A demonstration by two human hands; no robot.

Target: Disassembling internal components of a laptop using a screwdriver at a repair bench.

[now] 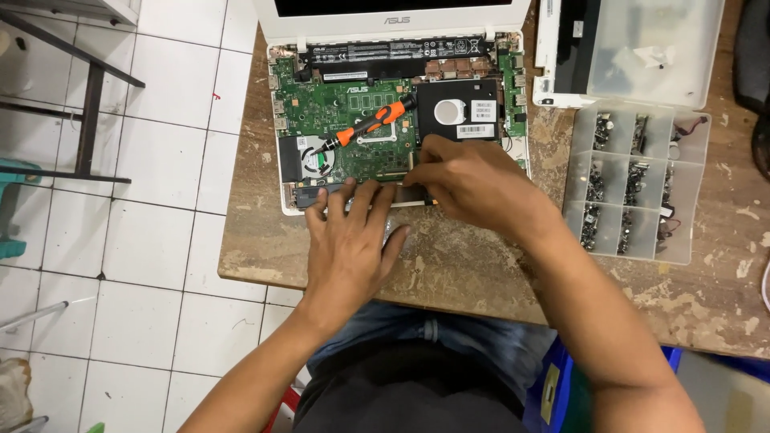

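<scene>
both hands work at the near edge of one opened white laptop (282, 172) on the worn table (449, 265): the left hand (351, 240) lies flat, fingers spread and pressing on a long dark strip (321, 195) along that edge, gripping nothing, while the right hand (473, 183) is curled with fingertips pinched at the strip's other end, though i cannot tell what they grip. the strip looks light, thin and easily bent, the bare green board (353, 120) behind it fragile, so it is best taken by its ends. one orange-and-black screwdriver (365, 127) rests loose on the board, and one clear compartment tray (634, 180) of small parts sits to the right.
</scene>
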